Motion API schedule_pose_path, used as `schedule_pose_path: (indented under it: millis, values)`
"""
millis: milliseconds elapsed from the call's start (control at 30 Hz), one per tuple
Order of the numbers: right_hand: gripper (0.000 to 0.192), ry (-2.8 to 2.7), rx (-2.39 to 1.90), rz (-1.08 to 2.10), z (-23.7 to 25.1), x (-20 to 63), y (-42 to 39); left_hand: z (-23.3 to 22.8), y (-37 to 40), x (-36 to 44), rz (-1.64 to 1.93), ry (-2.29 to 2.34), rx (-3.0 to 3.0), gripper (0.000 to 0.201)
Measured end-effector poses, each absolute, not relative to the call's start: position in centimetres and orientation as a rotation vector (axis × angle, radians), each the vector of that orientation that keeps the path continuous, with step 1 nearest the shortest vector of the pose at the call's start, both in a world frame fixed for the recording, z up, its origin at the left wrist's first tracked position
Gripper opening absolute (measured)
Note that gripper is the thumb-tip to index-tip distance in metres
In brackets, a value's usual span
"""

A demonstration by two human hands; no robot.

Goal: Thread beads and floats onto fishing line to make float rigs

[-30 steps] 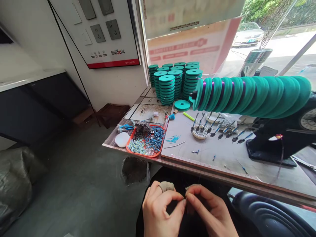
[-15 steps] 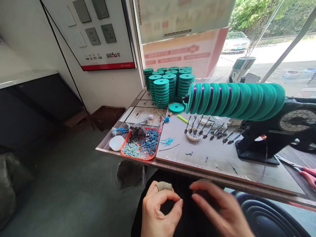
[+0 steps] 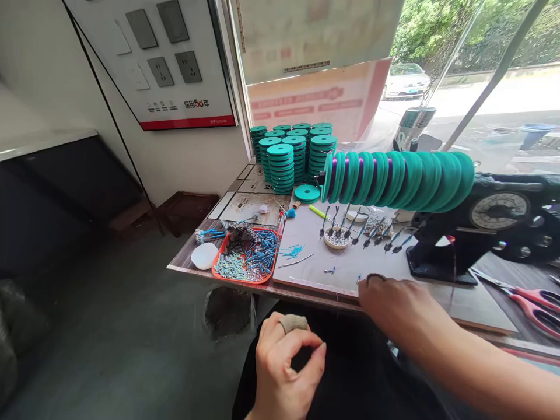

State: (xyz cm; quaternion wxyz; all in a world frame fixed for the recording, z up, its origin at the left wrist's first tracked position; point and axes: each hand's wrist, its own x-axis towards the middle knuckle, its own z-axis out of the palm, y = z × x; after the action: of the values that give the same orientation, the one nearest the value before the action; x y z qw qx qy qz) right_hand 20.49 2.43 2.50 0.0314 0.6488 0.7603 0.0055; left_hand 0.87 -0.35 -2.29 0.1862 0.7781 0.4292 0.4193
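I see my right hand (image 3: pixel 394 303) resting on the grey mat (image 3: pixel 350 262) at the near edge of the tabletop (image 3: pixel 192 256). Its fingers curl by a tiny blue piece (image 3: pixel 359 279) at its 11 o'clock. My left hand (image 3: pixel 284 367) sits low over my lap, thumb and fingertip pinched in a ring.

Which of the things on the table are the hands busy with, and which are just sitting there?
In use:
- right hand, reaching onto the grey mat by small blue bits
- left hand, thumb and finger pinched, in the lap
- row of green spools on the black machine

Lying about:
- stacked green spools
- orange tray
- red scissors
- white dish
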Motion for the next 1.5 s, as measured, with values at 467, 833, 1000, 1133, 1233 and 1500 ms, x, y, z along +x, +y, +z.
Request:
schedule_pose_path:
  millis: [467,833,1000,1133,1233,1500]
  values:
    - [0.02,2.185,2.484,-2.494,-2.0,16.4,-3.1,-3.2,-1.1,0.3,1.157,1.213,2.191,0.005]
    - [0.016,2.036,2.512,-2.763,-3.7,15.2,-3.7,-4.5,-1.5,1.1,1.308,1.242,2.006,0.009]
    - [0.014,1.982,2.485,-2.827,-4.5,15.1,-3.8,-4.5,-1.6,1.1,1.314,1.251,1.99,0.012]
    - [0.015,1.969,2.503,-2.824,-4.5,15.1,-3.9,-4.5,-1.6,1.1,1.299,1.248,1.997,0.013]
    - [0.015,1.98,2.502,-2.82,-4.0,15.1,-3.9,-4.5,-1.6,1.0,1.292,1.25,2.0,0.015]
    - [0.016,1.91,2.521,-2.856,-3.6,14.9,-3.8,-4.6,-1.6,1.0,1.281,1.257,2.006,0.012]
